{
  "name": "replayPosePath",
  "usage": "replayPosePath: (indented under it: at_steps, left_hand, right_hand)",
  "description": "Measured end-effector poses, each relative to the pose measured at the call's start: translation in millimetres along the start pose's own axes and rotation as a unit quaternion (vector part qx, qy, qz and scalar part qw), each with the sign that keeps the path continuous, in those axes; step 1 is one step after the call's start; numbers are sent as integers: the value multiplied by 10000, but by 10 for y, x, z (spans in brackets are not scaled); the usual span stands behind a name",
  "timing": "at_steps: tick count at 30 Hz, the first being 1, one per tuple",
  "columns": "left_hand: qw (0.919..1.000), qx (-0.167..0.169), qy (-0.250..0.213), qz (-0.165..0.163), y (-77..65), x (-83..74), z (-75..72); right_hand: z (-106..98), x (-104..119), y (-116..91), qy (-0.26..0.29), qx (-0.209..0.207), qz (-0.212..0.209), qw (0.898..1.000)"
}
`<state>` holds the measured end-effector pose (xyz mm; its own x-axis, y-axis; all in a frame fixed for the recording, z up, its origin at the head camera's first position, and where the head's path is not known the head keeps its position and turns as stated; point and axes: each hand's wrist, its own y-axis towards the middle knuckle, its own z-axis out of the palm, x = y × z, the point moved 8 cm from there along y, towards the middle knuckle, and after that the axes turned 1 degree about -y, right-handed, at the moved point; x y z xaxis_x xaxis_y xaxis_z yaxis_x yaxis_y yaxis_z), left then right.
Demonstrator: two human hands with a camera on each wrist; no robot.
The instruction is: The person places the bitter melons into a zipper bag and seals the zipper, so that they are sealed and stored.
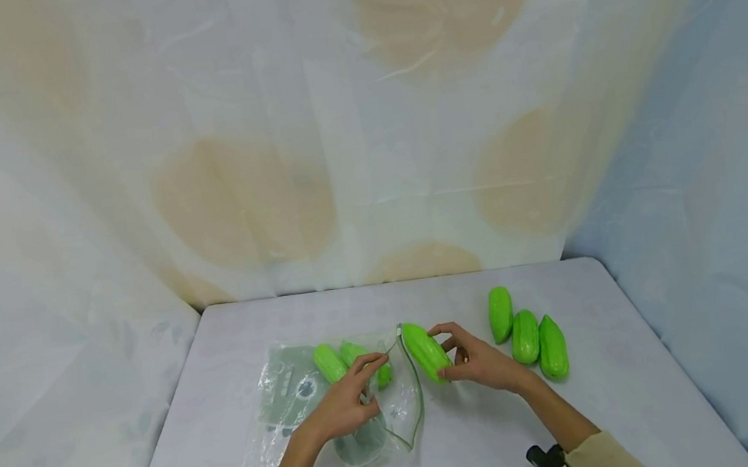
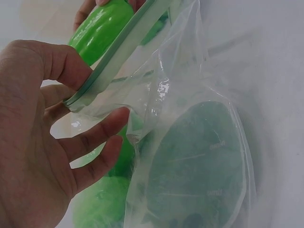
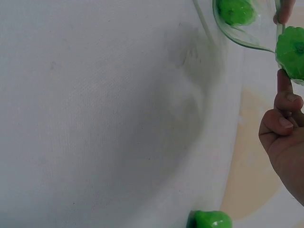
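Observation:
A clear zip bag (image 1: 288, 392) with a green edge lies on the table, its mouth spread toward the right. My left hand (image 1: 349, 404) pinches the bag's rim between thumb and index finger, its other fingers extended along the plastic. Inside the bag are two bright green, ribbed toy cucumbers (image 1: 329, 362), one partly behind the left hand. Right at the bag's mouth, my right hand (image 1: 481, 360) grips another ribbed green cucumber (image 1: 425, 352) by its right side. In the left wrist view, this cucumber (image 2: 102, 31) shows just beyond the green rim.
Three more green cucumbers (image 1: 525, 336) lie in a loose group on the right of the white table (image 1: 619, 406). Patterned sheeting (image 1: 357, 212) hangs behind the table's back edge and along both sides.

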<state>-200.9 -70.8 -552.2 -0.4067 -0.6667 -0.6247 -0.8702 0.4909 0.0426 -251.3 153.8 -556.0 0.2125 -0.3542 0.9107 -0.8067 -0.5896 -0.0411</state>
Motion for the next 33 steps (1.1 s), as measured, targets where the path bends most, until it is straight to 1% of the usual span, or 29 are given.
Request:
replayPosePath:
  at_steps: [9, 18, 21, 26, 33]
  left_hand:
    - [10000, -19, 27, 14, -2, -19, -14]
    - [10000, 46, 11, -15, 6, -6, -8]
    - [10000, 69, -14, -31, 9, 3, -8]
    - [10000, 56, 74, -21, 8, 14, -2]
    - [10000, 10, 32, 45, -1, -11, -13]
  right_hand:
    - [44, -33, -23, 8, 134, 99, 9999]
    - [60, -15, -58, 66, 299, 24, 9995]
    - [79, -30, -53, 123, 377, 23, 9992]
    - [125, -57, -23, 177, 470, -20, 9987]
    - [180, -71, 16, -11, 488, -42, 9988]
